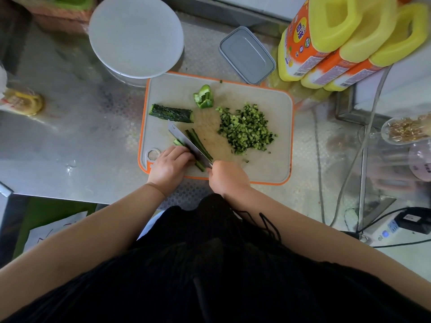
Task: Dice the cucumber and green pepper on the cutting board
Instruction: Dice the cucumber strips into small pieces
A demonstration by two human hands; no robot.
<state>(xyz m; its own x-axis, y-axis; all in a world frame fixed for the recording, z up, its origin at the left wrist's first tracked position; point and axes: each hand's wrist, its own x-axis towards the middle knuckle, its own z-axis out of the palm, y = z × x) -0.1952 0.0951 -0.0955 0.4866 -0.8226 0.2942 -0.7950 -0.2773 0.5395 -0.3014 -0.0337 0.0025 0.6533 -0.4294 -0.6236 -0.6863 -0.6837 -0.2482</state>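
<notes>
Both bare forearms reach from a black garment over the steel bench [70, 141] to the orange-rimmed cutting board [268, 108]. Left hand [169, 165] lies with fingers curled down onto the cucumber strips [198, 142], pinning them. Right hand [227, 177] is clamped round the handle of the knife [186, 142], whose blade lies along the strips. Beyond sit a cucumber piece [171, 113], a green pepper piece [204, 96] and a diced pile [247, 128]. Off the board's far left corner stands a white plate [136, 36].
</notes>
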